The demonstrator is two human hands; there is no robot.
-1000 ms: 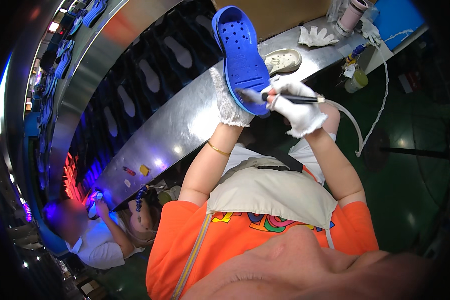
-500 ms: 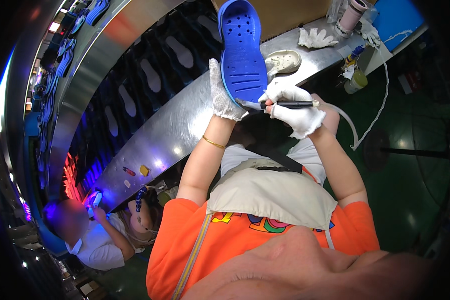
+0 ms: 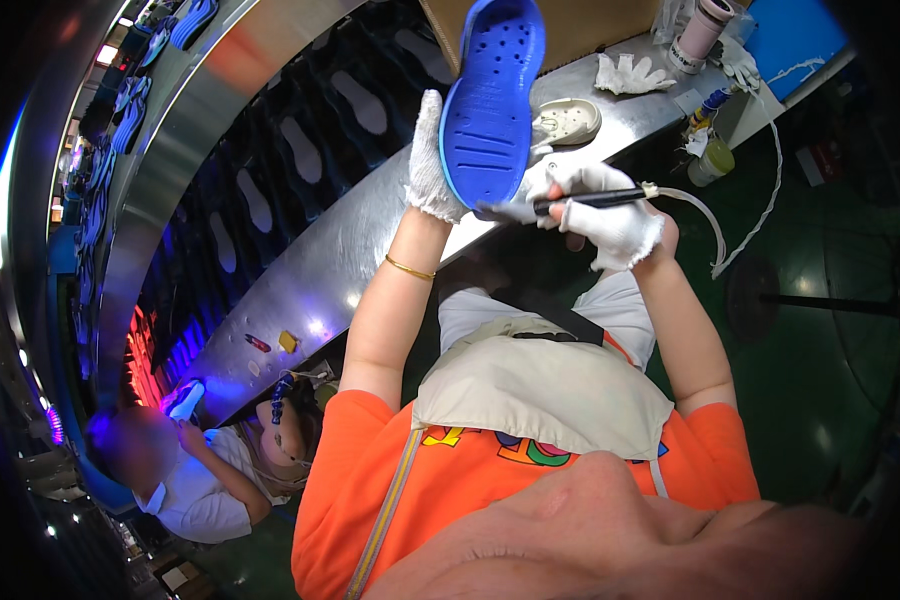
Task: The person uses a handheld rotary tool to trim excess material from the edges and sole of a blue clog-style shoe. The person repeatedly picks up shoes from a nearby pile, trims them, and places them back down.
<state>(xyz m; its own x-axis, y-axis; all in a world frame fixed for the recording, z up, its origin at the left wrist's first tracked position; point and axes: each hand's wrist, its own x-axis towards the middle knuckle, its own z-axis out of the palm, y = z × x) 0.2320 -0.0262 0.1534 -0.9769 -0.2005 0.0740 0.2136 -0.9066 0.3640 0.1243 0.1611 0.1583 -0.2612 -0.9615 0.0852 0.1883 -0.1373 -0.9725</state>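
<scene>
My left hand (image 3: 430,165), in a white knit glove, holds a blue shoe sole (image 3: 488,125) by its left edge, raised over the metal ledge. The sole stands toe end up, with round holes at the toe and grooves across its middle. In my right hand (image 3: 610,222), gloved with bare fingertips showing, is a black-handled brush (image 3: 596,199) with a pale tube at its back end. The brush tip meets the heel end of the sole. Just right of the sole, a cream clog (image 3: 567,122) rests on the ledge.
A curved metal ledge (image 3: 300,280) borders a dark conveyor with several grey insoles (image 3: 302,151). A spare white glove (image 3: 632,75), a pink bottle (image 3: 702,38) and a cardboard box (image 3: 590,25) are at the back. A co-worker (image 3: 205,485) sits at the lower left.
My left hand has shifted slightly left and up with the sole, which now tilts more. My right hand and the brush have moved a little right, the brush tip staying at the heel.
</scene>
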